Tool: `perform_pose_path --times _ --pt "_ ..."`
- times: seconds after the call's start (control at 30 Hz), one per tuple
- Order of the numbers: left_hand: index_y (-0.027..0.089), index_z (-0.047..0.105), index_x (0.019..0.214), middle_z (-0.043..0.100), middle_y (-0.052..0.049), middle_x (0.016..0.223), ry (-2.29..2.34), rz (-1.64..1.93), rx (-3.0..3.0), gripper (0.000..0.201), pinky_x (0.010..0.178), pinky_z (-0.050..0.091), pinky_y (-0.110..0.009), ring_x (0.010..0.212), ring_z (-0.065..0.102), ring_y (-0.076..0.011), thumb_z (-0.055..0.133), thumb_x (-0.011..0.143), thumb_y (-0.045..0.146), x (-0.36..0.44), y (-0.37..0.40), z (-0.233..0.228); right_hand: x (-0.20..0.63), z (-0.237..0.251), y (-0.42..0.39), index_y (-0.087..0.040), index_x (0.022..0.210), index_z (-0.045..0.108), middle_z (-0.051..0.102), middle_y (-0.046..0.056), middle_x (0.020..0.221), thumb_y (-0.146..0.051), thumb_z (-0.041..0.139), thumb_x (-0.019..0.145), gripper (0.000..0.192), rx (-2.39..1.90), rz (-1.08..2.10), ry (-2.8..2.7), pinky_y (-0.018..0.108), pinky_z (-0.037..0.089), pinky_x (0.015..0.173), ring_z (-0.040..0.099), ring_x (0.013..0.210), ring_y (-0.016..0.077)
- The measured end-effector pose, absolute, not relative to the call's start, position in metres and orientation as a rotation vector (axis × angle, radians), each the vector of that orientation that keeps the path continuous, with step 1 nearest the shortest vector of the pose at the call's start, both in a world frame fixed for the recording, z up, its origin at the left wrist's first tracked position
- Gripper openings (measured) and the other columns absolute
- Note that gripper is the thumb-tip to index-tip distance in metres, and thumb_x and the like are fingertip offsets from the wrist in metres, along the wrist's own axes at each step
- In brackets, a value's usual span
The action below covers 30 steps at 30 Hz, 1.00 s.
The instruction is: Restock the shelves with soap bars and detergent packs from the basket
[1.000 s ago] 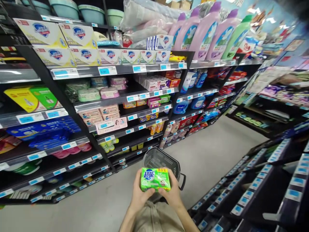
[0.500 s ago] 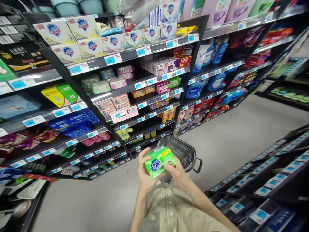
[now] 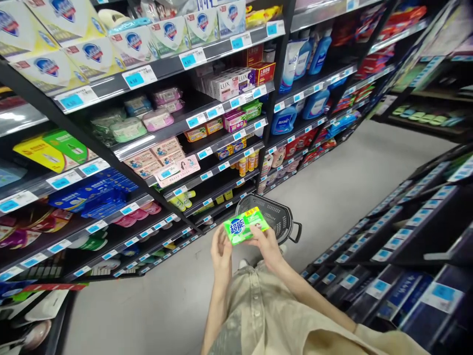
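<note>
A bright green soap pack (image 3: 244,226) with blue lettering and a yellow corner is held out in front of my body, its printed face turned up. My right hand (image 3: 266,246) grips its right side, thumb lying on the front and fingers underneath. At the lower left corner, my left hand (image 3: 221,247) has its fingers curled against the pack's edge; part of them is hidden behind it. Just beyond the pack, a black shopping basket (image 3: 283,219) stands on the floor, partly covered by the pack from this view.
Shelves ahead carry soap boxes (image 3: 170,37), wrapped bars (image 3: 158,120), LUX boxes (image 3: 225,88) and blue detergent bottles (image 3: 284,121). A low shelf unit (image 3: 373,291) with price tags runs along my right. Grey floor (image 3: 148,315) lies between. The basket's handle (image 3: 296,231) sticks out rightward.
The soap pack has tilted flatter and shifted slightly up in view. My left fingers have slid from its upper left edge down to the lower left corner. The view has moved closer to the shelves.
</note>
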<state>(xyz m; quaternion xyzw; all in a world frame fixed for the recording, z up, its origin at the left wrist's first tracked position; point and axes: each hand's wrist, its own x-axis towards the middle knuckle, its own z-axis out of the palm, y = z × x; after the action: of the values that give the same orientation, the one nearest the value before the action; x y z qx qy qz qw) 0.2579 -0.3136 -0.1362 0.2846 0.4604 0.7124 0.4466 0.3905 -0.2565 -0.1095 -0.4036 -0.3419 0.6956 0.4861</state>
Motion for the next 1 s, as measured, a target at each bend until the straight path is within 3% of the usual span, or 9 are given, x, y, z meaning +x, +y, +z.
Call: perform_pose_path --times 0.17,0.33,0.7,0.87,1.0 --pt "0.025 0.059 0.145 0.066 -0.016 0.142 1.167 1.782 0.671 0.077 0.107 0.057 -0.041 0.129 0.067 -0.0319 0.086 0.081 0.058 0.258 -0.313 -0.14 0.389 -0.108 -0.258 -0.025 0.119 0.062 0.077 0.009 0.112 -0.06 0.089 0.076 0.062 -0.938 1.692 -0.936 0.036 0.069 0.067 0.078 0.091 0.0269" --pt "0.027 0.059 0.141 0.065 -0.012 0.143 1.197 1.819 0.551 0.067 0.104 0.056 -0.034 0.122 0.069 -0.0253 0.087 0.083 0.046 0.262 -0.311 -0.136 0.39 -0.094 -0.259 -0.025 0.125 0.057 0.077 0.007 0.115 -0.049 0.09 0.077 0.063 -0.895 1.763 -0.959 0.042 0.071 0.08 0.078 0.098 0.0273" --pt "0.025 0.056 0.138 0.066 -0.012 0.136 1.25 1.837 0.541 0.065 0.098 0.057 -0.032 0.113 0.07 -0.0234 0.084 0.085 0.05 0.264 -0.308 -0.134 0.39 -0.095 -0.258 -0.025 0.128 0.057 0.075 0.005 0.112 -0.046 0.091 0.076 0.066 -0.896 1.77 -0.982 0.037 0.069 0.077 0.076 0.098 0.0261" --pt "0.027 0.056 0.134 0.066 -0.009 0.125 1.257 1.839 0.573 0.063 0.092 0.058 -0.03 0.105 0.07 -0.0206 0.086 0.083 0.05 0.263 -0.31 -0.13 0.392 -0.097 -0.257 -0.024 0.121 0.062 0.074 0.004 0.112 -0.044 0.089 0.077 0.056 -0.923 1.58 -1.126 0.035 0.064 0.084 0.073 0.102 0.0256" --pt "0.027 0.054 0.132 0.065 -0.008 0.123 1.237 1.849 0.602 0.067 0.09 0.057 -0.029 0.102 0.069 -0.0196 0.089 0.08 0.051 0.26 -0.311 -0.132 0.394 -0.098 -0.257 -0.024 0.122 0.061 0.074 0.004 0.11 -0.042 0.092 0.072 0.061 -0.885 1.515 -1.199 0.036 0.061 0.085 0.071 0.1 0.0254"
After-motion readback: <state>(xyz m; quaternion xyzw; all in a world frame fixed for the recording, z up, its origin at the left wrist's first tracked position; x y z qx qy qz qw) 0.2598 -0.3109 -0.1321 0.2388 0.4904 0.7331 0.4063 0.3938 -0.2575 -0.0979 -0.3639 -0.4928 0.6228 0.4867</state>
